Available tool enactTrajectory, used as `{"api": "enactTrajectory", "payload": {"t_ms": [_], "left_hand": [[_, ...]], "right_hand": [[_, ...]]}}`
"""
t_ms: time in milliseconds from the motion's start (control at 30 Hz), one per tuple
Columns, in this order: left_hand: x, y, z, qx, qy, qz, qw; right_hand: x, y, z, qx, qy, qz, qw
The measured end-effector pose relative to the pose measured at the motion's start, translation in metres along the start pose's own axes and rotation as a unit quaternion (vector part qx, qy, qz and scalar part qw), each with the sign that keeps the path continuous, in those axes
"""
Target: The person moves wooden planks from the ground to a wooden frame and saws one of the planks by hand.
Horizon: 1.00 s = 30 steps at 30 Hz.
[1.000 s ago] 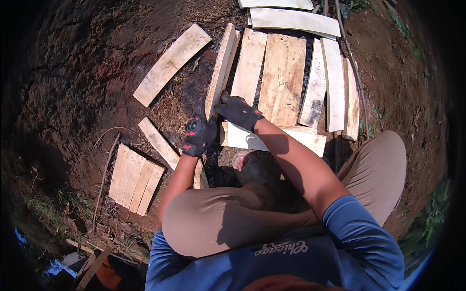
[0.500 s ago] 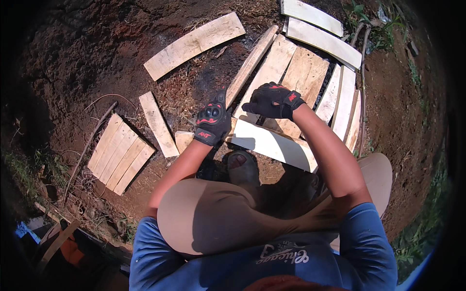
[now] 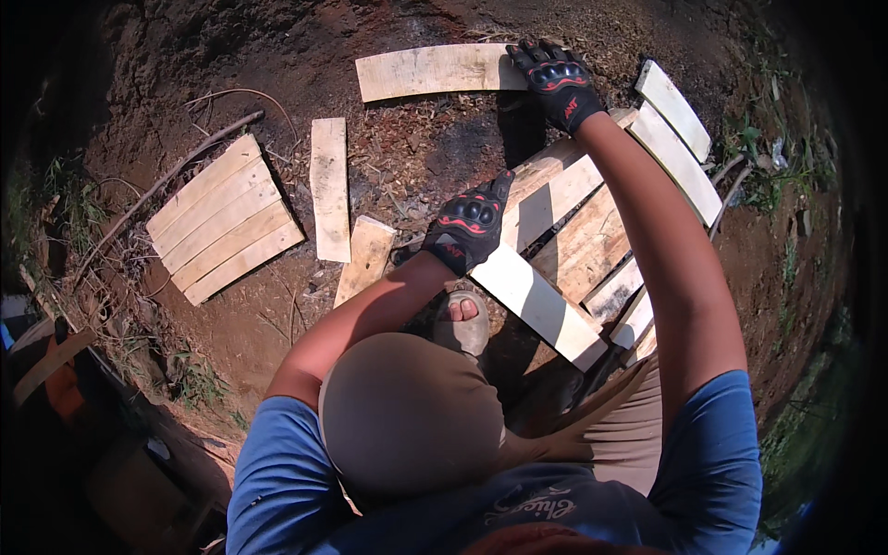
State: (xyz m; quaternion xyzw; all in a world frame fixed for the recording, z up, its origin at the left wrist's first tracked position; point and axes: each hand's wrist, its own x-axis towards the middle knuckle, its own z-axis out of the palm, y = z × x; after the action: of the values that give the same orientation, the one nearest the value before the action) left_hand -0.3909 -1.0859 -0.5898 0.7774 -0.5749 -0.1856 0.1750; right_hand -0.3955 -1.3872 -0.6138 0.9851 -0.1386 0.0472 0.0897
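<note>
"2 gloved hands, well apart. What does each hold?"

"The right hand (image 3: 558,85) lies over the right end of the long board (image 3: 439,72), top centre of the frame. Its fingers reach across the wood, but the thumb is hidden, so I can't tell whether it grips. The left hand (image 3: 470,224), mid-frame, is at the lower end of the thick plank (image 3: 540,171); its fingertips don't show clearly, so I can't tell there either."

"How would you handle that long board well?"

"With 1 hand at 1 end, the far end would probably drag. I'd hook the fingers under the edge, thumb on top, or shift toward the middle for balance."

"And the left hand?"

"Steadying the plank seems sensible; a knock could shift it against the laid boards (image 3: 585,242), right of centre."

"Anything else close?"

"The bare toes (image 3: 462,310), lower centre, beside the white board (image 3: 532,301). I'd keep any lifted wood clear of them."
</note>
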Motion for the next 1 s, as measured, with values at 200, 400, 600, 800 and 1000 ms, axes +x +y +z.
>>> {"api": "enactTrajectory", "payload": {"t_ms": [200, 400, 600, 800, 1000], "left_hand": [[0.001, -0.005, -0.001, 0.021, -0.014, 0.003, 1.000], [0.000, -0.012, 0.010, -0.019, 0.020, -0.034, 0.999], [0.004, -0.011, 0.015, 0.033, -0.002, -0.045, 0.998], [0.004, -0.016, 0.031, 0.027, 0.009, -0.043, 0.999], [0.005, -0.037, 0.066, 0.174, 0.148, 0.035, 0.973]], "right_hand": [[0.024, -0.011, 0.020, 0.079, 0.061, 0.037, 0.994], [0.018, -0.006, 0.004, 0.083, -0.060, 0.049, 0.994], [-0.015, 0.033, -0.074, 0.089, 0.031, -0.086, 0.992], [-0.072, 0.086, -0.168, 0.104, 0.103, -0.176, 0.973], [-0.120, 0.077, -0.157, 0.180, -0.015, -0.075, 0.981]]}}
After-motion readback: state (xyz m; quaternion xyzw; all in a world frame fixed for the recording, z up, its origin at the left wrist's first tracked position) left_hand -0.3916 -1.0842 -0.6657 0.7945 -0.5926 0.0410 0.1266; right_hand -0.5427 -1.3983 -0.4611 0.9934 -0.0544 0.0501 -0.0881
